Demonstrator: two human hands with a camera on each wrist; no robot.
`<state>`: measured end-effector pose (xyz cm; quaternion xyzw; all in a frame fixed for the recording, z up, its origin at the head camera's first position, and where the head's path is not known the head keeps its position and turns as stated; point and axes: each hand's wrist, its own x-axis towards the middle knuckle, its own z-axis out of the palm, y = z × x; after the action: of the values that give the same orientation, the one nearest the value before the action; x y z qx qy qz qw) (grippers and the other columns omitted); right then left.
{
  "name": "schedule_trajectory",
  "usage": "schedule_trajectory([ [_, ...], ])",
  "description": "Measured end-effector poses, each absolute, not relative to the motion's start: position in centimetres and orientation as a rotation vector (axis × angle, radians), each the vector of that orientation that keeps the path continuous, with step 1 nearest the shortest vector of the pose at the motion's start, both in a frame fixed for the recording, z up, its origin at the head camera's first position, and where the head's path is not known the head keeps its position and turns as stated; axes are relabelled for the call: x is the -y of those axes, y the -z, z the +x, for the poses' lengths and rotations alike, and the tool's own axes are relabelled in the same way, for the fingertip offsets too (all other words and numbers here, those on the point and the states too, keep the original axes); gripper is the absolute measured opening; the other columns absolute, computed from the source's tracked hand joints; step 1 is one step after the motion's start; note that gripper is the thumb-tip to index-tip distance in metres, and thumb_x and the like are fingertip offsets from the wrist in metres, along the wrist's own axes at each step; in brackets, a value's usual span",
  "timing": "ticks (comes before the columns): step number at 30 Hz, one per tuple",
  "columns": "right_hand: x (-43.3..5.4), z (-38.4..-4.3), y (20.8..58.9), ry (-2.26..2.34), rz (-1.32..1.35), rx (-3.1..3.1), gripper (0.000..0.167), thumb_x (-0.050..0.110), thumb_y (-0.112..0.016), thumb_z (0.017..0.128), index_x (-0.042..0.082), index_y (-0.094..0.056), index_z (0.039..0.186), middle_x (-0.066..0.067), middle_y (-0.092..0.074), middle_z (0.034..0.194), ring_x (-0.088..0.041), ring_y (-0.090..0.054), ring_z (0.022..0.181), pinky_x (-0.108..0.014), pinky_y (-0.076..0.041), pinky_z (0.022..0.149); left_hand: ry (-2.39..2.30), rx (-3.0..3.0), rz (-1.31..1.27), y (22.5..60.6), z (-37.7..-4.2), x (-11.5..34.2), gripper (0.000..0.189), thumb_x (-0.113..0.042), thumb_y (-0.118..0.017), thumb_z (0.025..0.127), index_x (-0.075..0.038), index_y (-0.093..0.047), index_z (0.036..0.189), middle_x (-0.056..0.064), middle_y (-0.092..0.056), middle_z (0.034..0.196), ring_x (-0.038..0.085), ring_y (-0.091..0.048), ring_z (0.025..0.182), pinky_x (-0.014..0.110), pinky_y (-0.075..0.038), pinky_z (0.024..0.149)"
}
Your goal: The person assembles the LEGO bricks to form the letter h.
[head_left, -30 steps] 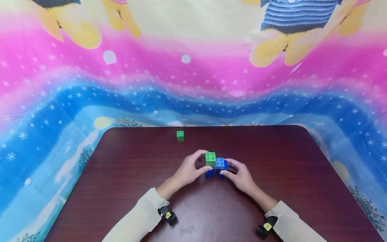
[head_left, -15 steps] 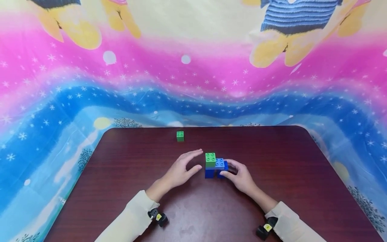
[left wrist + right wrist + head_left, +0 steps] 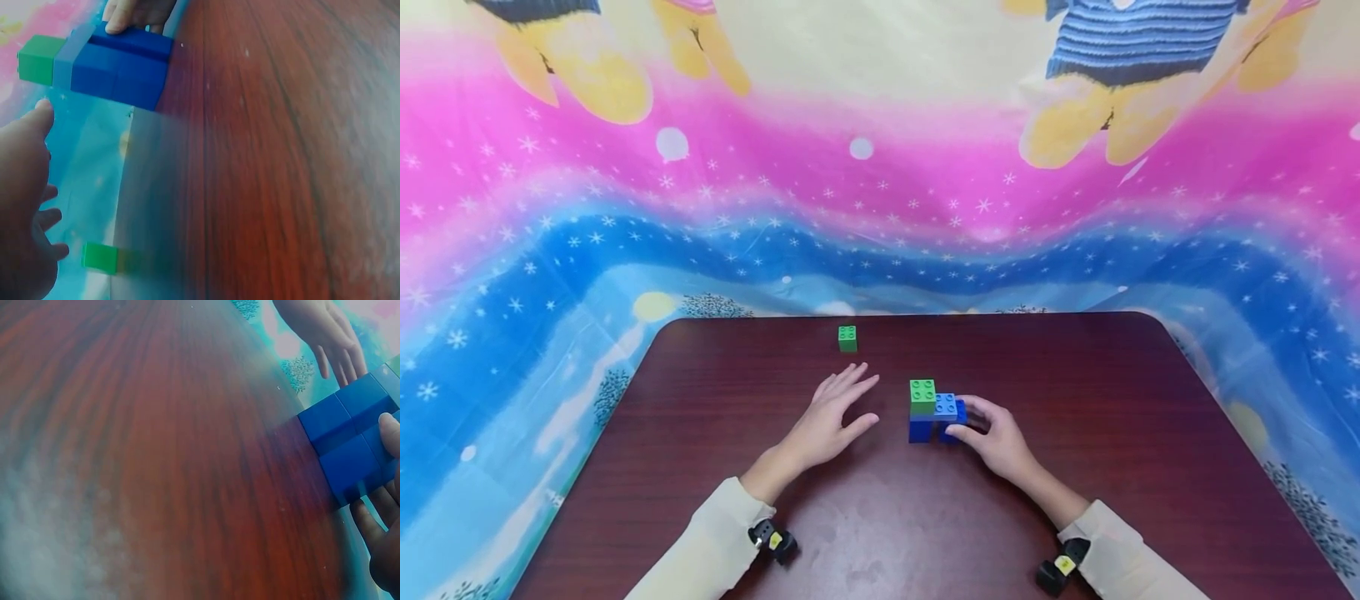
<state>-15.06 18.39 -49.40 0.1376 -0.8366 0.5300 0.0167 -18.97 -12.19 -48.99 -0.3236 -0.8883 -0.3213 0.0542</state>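
A small structure of toy building blocks stands upright on the table. Dark blue blocks form two columns side by side, a lighter blue block lies over them, and a green block tops the left end. My right hand grips the right column between thumb and fingers; the right wrist view shows the thumb on the blue blocks. Left of the structure, my left hand hovers apart from it, fingers spread and holding nothing. Its fingers point towards a separate green block farther back.
The dark red-brown wooden table has rounded far corners. Behind it hangs a colourful printed cloth in pink and blue. Each wrist carries a small black camera by the pale sleeve cuff.
My left hand has let go of the green block on top of the structure and moved left, its fingers spreading. The right hand stays on the right column.
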Motion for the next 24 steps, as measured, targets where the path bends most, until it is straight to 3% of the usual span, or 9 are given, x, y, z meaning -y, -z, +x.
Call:
schedule_trajectory([
  [13, -19.3, -16.1, 52.2, -1.696, 0.419, 2.57, 0.046, 0.019, -0.079, 0.09, 0.009, -0.064, 0.132, -0.009, -0.071, 0.121, -0.022, -0.069, 0.108, -0.041, -0.055, 0.095, 0.964, 2.767, -0.797, 49.7, -21.0, 13.4, 0.064, -0.034, -0.065, 0.101, -0.009, -0.042, 0.155, 0.025, -0.026, 0.163, 0.046, -0.019, 0.151, 0.071, -0.015, 0.116],
  [24, -19.4, -16.1, 52.2, -1.689, 0.438, 2.566, 0.046, 0.02, -0.079, 0.09, 0.008, -0.064, 0.132, -0.009, -0.072, 0.12, -0.021, -0.07, 0.108, -0.04, -0.056, 0.094, 1.008, 2.829, -0.657, 49.6, -23.6, 13.8, 0.067, -0.037, -0.061, 0.103, -0.01, -0.036, 0.159, 0.024, -0.016, 0.166, 0.045, -0.013, 0.153, 0.07, -0.014, 0.117],
])
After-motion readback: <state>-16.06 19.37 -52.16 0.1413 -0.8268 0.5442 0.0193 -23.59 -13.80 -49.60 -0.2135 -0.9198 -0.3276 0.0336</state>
